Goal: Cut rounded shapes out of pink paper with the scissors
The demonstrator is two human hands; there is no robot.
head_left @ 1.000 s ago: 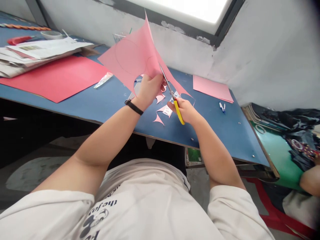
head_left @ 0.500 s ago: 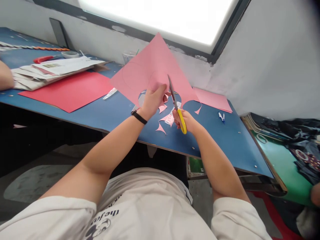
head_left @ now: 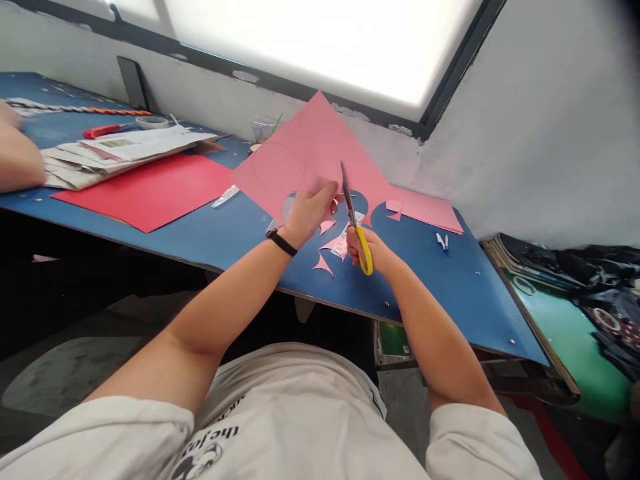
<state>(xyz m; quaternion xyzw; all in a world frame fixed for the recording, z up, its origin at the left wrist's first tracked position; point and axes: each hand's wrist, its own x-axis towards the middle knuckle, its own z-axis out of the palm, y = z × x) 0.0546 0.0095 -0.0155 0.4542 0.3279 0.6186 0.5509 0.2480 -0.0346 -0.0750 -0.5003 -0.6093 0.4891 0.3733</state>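
Note:
A large sheet of pink paper (head_left: 320, 133) is held up above the blue table, with drawn circle outlines and rounded cut-outs along its near edge. My left hand (head_left: 313, 210) pinches the sheet at its near side, the fingertips partly hidden. In my right hand (head_left: 369, 245) are yellow-handled scissors (head_left: 365, 251), their blades pointing away from me at the paper beside my left fingertips. Below both hands lie pink paper scraps (head_left: 323, 264) and a small printed packet (head_left: 341, 244).
A red sheet (head_left: 150, 190) and folded papers (head_left: 120, 148) lie to the left, near another person's arm (head_left: 20, 157). More pink sheets (head_left: 430, 210) and a blue-white pen-like item (head_left: 443, 243) are at right. Behind the sheet stands a clear cup (head_left: 263, 128).
The view has shifted slightly, so the table sits lower in it. The raised pink sheet has tipped down a little. Both hands keep their holds.

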